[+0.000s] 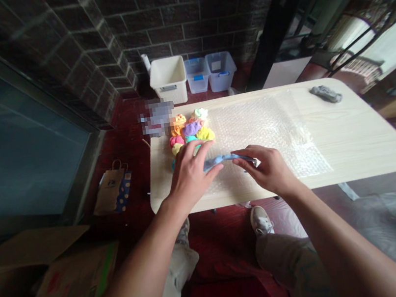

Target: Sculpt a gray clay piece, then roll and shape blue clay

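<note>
Between both hands a narrow, soft-looking blue strip [223, 158] is held level above the table; its exact kind cannot be made out. My left hand [189, 167] grips its left end, thumb below and fingers above. At the other end my right hand [267, 165] pinches it, and a small white bit shows by those fingers. Just beyond my left hand lies a pile of bright, crumpled soft bundles [192, 129] in orange, purple, yellow, pink and green, partly covered by that hand. Under the strip spreads a sheet of bubble wrap [253, 120].
The pale wooden table [364, 143] carries a grey crumpled bundle [326, 94] at far right. Behind stand a white bin [168, 76] and two clear blue tubs [222, 71]. Paper bags [112, 188] and an open cardboard box [65, 282] are on the left.
</note>
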Demonstrator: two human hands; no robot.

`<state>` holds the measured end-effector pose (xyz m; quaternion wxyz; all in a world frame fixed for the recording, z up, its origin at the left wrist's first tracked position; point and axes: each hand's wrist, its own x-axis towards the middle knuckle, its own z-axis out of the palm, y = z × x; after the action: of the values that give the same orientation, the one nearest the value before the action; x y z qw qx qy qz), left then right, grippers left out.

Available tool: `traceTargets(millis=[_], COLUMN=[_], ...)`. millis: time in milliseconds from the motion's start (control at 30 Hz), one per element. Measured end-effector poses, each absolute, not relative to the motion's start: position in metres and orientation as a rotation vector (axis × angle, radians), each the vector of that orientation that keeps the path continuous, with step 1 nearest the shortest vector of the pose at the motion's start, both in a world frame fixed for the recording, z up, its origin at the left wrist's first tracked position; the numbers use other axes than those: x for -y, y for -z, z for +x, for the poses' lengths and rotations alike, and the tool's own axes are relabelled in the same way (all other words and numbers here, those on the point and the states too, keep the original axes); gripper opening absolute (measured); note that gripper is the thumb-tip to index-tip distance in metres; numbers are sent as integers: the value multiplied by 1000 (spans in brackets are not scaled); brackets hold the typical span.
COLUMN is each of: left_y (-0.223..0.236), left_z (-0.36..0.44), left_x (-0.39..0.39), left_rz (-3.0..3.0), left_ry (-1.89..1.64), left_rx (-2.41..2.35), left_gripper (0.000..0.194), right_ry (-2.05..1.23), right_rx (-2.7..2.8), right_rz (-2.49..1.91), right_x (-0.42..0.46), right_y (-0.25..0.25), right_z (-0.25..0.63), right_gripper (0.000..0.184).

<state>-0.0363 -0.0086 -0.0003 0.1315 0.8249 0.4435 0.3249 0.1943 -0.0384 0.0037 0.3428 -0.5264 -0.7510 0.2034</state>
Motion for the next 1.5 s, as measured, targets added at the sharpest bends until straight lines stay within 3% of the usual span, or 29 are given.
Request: traceTargets(millis=[167, 267, 433, 600, 867, 1300, 1500], left_y=[12, 15, 11, 7, 1, 1, -1], left_z=[-20, -15, -16, -18, -19, -12, -11], left_x=[10, 9, 10, 11, 12, 7, 9], left_rz=[2355, 2326, 2255, 2185, 2129, 1417, 1207], left_ry=[-924, -938, -992, -1066, -1038, -1000, -879], left_rx=[-1056, -999, -893, -929, -1017, -820, -813], left_gripper=[35, 23, 25, 15, 14, 28, 26], right_ry=[-778, -846, -845, -1011, -1130, -1158, -1105], right_rx=[1726, 1670, 1600, 1513, 1419, 1335, 1391], right_rz=[-1305, -1244, -1257, -1214, -1155, -1123, -1146], right_x=[41, 41, 41, 42, 43, 43, 43], right_y=[-1, 1, 4, 2, -2, -5, -8], right_z=[189, 191, 195, 189, 184, 181, 182], right_gripper=[29, 19, 16, 16, 21, 24, 21])
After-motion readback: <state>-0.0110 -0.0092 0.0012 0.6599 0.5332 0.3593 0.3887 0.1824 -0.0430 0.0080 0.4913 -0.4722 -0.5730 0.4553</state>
